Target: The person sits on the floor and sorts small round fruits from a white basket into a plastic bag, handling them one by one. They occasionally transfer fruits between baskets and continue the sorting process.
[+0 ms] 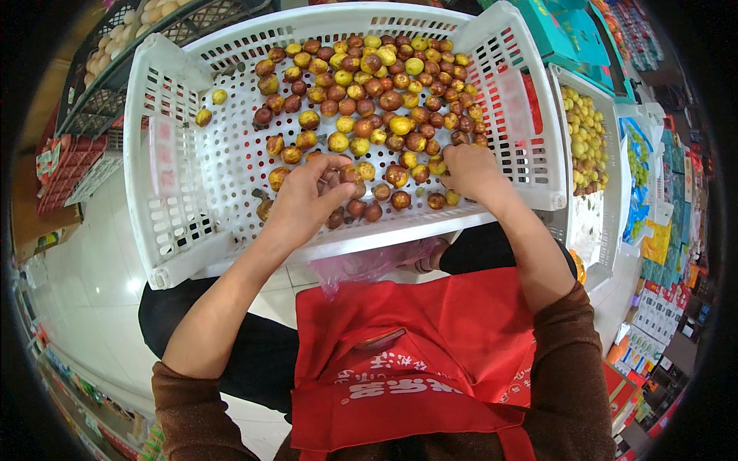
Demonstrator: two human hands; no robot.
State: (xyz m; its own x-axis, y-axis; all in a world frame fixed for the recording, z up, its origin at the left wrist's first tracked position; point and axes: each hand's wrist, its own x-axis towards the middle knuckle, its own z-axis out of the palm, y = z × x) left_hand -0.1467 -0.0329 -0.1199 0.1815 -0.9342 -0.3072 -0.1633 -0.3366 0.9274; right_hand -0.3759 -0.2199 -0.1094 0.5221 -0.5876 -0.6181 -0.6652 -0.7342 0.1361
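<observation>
A large white perforated plastic crate [369, 230] lies in front of me, with many red-brown and yellow-green jujubes [391, 100] spread over its floor, thickest at the centre and right. Over the near middle of the crate is my left hand [308, 199], its thumb and fingers curled around a brown jujube [349, 173]. My right hand [473, 173] reaches in at the near right with its fingers bent down among the fruit; its fingertips are partly hidden, so whether it grips one cannot be told. A few jujubes lie apart at the crate's left.
A white crate of yellow-green fruit [587, 135] stands at the right, beside teal cartons [571, 34]. Black crates with eggs [118, 40] are at the upper left, above red and white crates [81, 167]. A pink plastic bag [369, 266] hangs below the crate's near edge.
</observation>
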